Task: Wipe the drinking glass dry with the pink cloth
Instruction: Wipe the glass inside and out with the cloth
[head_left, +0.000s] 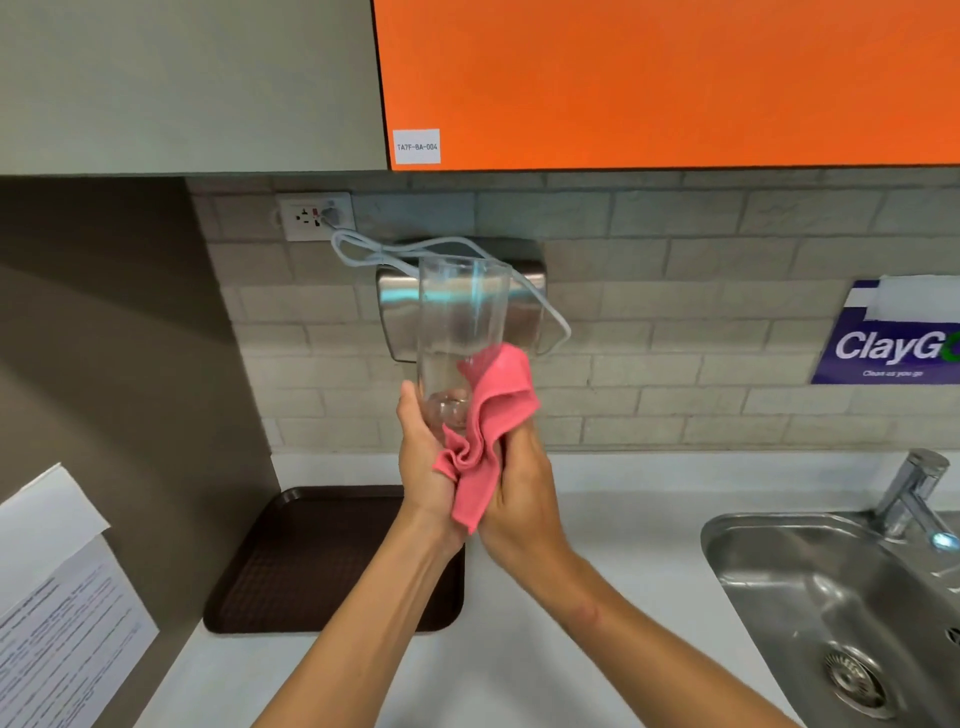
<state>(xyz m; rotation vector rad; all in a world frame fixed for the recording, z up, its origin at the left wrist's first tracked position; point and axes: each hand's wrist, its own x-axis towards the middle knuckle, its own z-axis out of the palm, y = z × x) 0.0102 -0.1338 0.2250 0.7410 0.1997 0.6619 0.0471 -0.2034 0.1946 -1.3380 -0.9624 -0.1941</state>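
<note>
**Still wiping — the glass is in our hands, the lower part under the cloth**

We hold the drinking glass (460, 332) upright in the air, above the table (597, 519) and in front of the tiled wall, between the brown tray (311, 561) on one side and the sink (810, 587) on the other. Our left hand (423, 467) is closed around its base; the fingers themselves are mostly hidden behind the glass, only the thumb side shows. Our right hand (514, 483) is closed on the pink cloth (485, 431) and presses it against the lower right side of the glass, near the bottom.

We judge the task to be in the middle: the cloth touches only the lower part, while the upper wall and the rim stand bare. Whether the inside was wiped we cannot tell. What is left, as it seems to us, is to go over the upper outside, the rim and perhaps the inside, then to put the glass down.

The glass is tall, straight and clear — we see the metal box on the wall and a white cable through it. Drops or streaks we cannot make out; it is a little blurred.
</note>
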